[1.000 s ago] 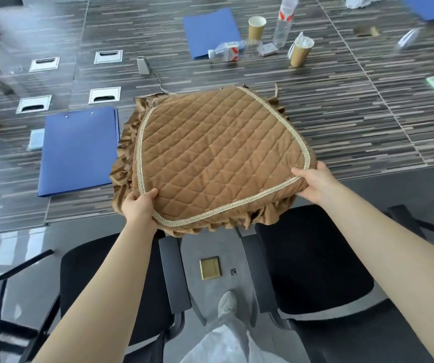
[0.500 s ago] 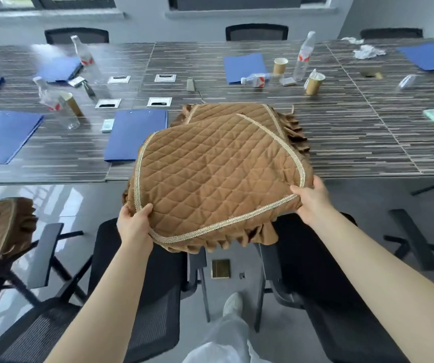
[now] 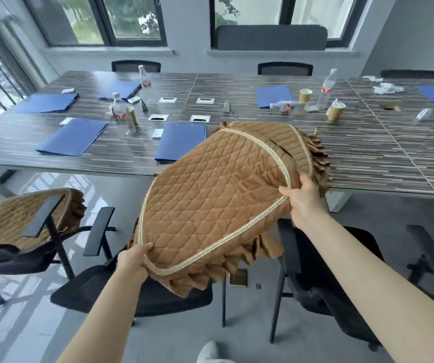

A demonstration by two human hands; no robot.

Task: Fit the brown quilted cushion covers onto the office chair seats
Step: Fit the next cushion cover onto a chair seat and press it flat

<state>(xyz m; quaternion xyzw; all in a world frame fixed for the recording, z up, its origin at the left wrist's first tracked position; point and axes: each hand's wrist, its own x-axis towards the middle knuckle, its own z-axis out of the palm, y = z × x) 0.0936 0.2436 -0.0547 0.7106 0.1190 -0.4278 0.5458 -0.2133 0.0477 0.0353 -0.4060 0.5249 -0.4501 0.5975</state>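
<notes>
I hold a brown quilted cushion cover with gold trim and a ruffled skirt in the air, tilted down to the left. My left hand grips its near left edge and my right hand grips its right edge. It hangs above a black office chair with a bare mesh seat. More brown covers lie stacked on the table edge behind it. Another black chair stands to the right. At the far left a chair wears a fitted brown cover.
A long striped meeting table carries blue folders, water bottles, paper cups and tissues. Black chairs line the far side under windows. A brass floor socket sits between the two near chairs. My shoe shows at the bottom.
The cover has come off the stack and away from the table, moving left and down over the left chair. My view has risen to take in the whole room.
</notes>
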